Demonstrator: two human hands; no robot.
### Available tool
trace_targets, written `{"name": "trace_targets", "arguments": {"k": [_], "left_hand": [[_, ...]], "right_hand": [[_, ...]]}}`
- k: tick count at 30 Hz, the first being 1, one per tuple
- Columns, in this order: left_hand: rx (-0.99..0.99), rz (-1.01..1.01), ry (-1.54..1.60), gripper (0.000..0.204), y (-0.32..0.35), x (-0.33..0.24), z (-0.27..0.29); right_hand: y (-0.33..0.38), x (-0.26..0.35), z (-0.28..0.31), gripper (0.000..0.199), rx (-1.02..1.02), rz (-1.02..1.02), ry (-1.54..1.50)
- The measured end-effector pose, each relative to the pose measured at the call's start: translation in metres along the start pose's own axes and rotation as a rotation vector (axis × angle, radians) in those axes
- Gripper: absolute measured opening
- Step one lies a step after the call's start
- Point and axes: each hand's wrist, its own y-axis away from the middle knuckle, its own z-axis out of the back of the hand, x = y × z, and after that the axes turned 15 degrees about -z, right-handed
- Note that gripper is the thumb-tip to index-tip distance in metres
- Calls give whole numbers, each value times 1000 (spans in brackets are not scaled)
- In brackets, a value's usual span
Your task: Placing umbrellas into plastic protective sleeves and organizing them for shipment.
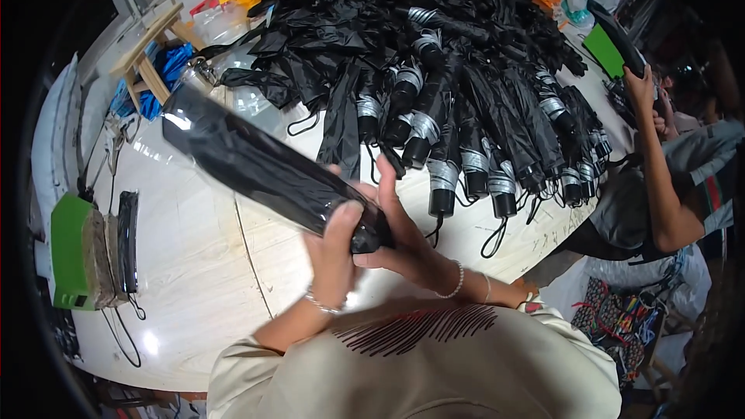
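A folded black umbrella in a clear plastic sleeve (248, 163) slants from upper left to lower right above the white table (186, 264). My left hand (335, 252) grips its lower end from below, thumb up along the sleeve. My right hand (396, 229) wraps the same end from the right, near the handle. Behind them lies a large heap of folded black umbrellas (434, 70) with silver bands and black handles pointing toward me.
A green box with dark flat items (85, 252) sits at the left table edge. A wooden stool and blue bags (155, 62) are at the upper left. Another person (667, 178) at the right holds up a black umbrella. A patterned bag (621, 322) lies lower right.
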Motion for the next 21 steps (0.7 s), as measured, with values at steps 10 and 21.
{"name": "trace_targets", "arguments": {"k": [10, 21], "left_hand": [[-502, 168, 620, 48, -67, 3, 95], [-673, 360, 508, 31, -36, 21, 23]], "right_hand": [[11, -14, 25, 98, -52, 209, 466], [-16, 16, 8, 70, -164, 91, 610]]}}
